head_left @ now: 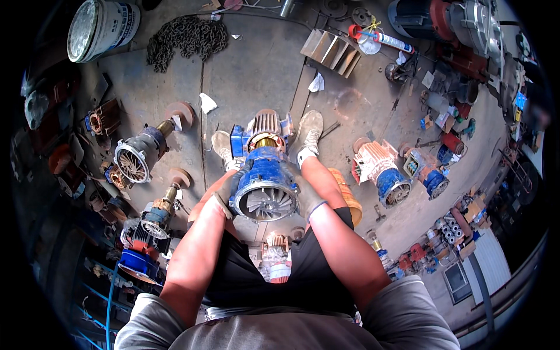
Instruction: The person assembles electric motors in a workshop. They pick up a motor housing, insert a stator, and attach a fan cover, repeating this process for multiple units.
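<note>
Between my lower legs is an electric motor, its blue fan end (263, 169) toward me with the fan's blades showing in the round opening. A finned stator housing (265, 123) with a blue box on its left side lies just beyond. In the gap between these two parts a brass-coloured section shows. My left hand (224, 193), in a grey glove, is closed on the left side of the fan end. On the opposite side my right hand (307, 200), also gloved, grips it. Most of the fingers of both hands are hidden.
Left on the floor lie two fan-and-rotor assemblies (140, 153). Two finned motors (377, 169) stand at right, near an orange bucket (349, 198). Farther off are a heap of chain (185, 41), a white bucket (108, 30) and a metal frame (331, 52).
</note>
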Demonstrator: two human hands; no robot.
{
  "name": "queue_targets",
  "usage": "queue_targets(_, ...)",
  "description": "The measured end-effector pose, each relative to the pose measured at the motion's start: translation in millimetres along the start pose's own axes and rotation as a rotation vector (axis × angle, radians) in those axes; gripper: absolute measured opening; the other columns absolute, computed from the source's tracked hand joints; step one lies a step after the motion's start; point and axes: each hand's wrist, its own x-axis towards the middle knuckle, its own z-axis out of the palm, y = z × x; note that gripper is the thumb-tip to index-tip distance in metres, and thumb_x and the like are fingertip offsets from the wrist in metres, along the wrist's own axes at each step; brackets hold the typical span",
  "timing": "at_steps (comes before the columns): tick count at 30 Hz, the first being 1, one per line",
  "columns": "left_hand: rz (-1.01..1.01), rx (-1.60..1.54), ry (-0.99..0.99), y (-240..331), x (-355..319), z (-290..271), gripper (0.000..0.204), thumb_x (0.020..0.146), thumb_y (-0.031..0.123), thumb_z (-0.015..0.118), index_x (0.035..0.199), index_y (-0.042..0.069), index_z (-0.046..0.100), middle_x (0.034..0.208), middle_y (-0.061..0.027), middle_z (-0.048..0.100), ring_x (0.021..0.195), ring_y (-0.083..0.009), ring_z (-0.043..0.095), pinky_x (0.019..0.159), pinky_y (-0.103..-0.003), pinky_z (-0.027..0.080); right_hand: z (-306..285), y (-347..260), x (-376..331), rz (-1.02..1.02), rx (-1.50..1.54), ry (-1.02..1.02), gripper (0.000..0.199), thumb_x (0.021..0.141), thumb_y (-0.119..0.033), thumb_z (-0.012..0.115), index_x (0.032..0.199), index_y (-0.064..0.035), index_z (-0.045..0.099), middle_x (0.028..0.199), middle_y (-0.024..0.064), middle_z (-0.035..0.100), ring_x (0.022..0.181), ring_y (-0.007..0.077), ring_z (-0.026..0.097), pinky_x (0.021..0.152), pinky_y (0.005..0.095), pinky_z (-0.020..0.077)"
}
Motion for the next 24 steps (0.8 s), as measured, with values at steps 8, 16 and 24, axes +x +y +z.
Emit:
queue_targets(8,-0.029,0.015,0.011,3.4,2.0,1.8,0.035,0.109,0.020,0.054,0.139,0.002,0.060,0.127,-0.0142,0.071,0.111,-0.0244,0.072,0.100,-0.040,0.058,2.1,-4.1,5.7,0.025,-0.024,0.060,0.055,0.105,-0.048,0.058,0.140,-0.0060,0.062,0.130,0.0049,0.071,0.112,0.0155,0.067,0.099,0.0304,0.0513)
queue_targets(16,-0.024,-0.018,-0.009,10.2,5.2,8.9,0.036,0.109,0.023,0.054,0.137,0.002,0.061,0.127,-0.0140,0.071,0.112,-0.0242,0.071,0.101,-0.040,0.058,-0.2,-11.0,12.0,-0.040,-0.043,0.017,0.051,0.107,-0.044,0.057,0.137,-0.0031,0.064,0.124,0.0044,0.072,0.110,0.0124,0.067,0.096,0.0286,0.0511)
queue_targets(24,0.000,-0.105,0.014,16.2,2.4,20.9,0.036,0.109,0.025,0.055,0.136,0.002,0.062,0.128,-0.0137,0.071,0.113,-0.0239,0.071,0.102,-0.040,0.057,-18.7,1.3,21.6,0.037,-0.067,0.040,0.054,0.107,-0.051,0.051,0.128,-0.0041,0.068,0.119,0.0053,0.073,0.104,0.0169,0.070,0.089,0.0324,0.0550)
